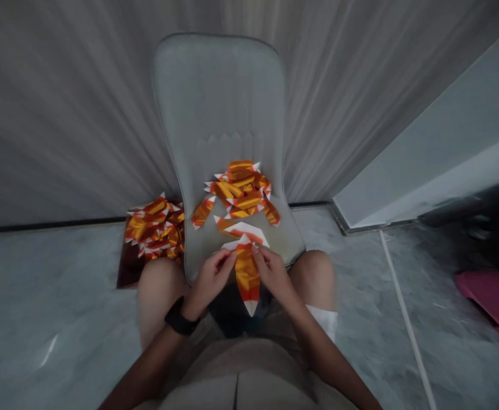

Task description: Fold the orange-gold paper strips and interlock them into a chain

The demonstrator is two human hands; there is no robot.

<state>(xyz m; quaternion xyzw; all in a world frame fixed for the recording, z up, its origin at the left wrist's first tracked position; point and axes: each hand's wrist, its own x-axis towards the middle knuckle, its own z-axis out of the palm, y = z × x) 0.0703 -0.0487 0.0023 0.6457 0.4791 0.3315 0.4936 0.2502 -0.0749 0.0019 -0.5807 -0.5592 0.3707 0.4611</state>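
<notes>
Though detail is blurred, one white-tipped orange strip [248, 273] is seemingly pinched by left hand [212, 279] and right hand [273, 273].

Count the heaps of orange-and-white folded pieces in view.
2: one heap on the chair; another heap left of it, over a dark red container. Others may be hidden.

The left hand [215, 273] and right hand [272, 272] partly cover the orange strip [248, 276]; the right edge crops the pink object [495, 299].
</notes>
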